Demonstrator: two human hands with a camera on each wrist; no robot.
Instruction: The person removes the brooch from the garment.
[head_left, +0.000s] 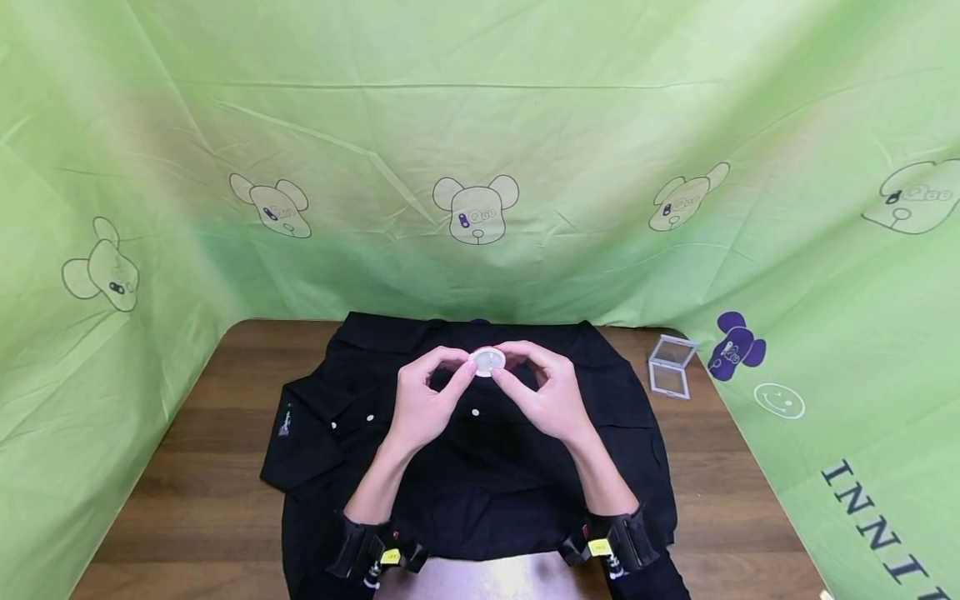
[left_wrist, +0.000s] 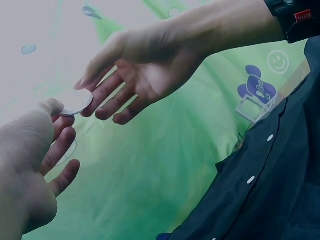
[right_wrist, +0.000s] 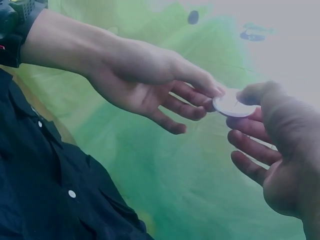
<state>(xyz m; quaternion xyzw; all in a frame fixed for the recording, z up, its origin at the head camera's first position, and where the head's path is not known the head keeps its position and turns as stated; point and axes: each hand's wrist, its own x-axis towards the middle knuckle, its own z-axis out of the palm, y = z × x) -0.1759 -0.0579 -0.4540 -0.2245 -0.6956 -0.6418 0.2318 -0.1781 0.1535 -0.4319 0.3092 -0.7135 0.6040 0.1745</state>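
A small round white disc (head_left: 488, 362) with a pale rim is held up above a dark shirt (head_left: 480, 467). My left hand (head_left: 426, 402) pinches its left edge between thumb and forefinger. On the opposite edge, the thumb and forefinger of my right hand (head_left: 547, 400) pinch it too. Both wrist views show the disc (left_wrist: 76, 102) level between the two hands, the other fingers loosely bent below it. Fine detail on its face is too faint to read. The shirt lies spread on the table, with white buttons and a small label on its left sleeve.
An unfolded, hinged case with clear panes (head_left: 670, 367) stands on the wooden table (head_left: 210, 467) at the right, beyond the shirt. Green cloth (head_left: 480, 108) printed with bear heads hangs around the back and sides. Straps with small devices (head_left: 615, 546) circle both wrists.
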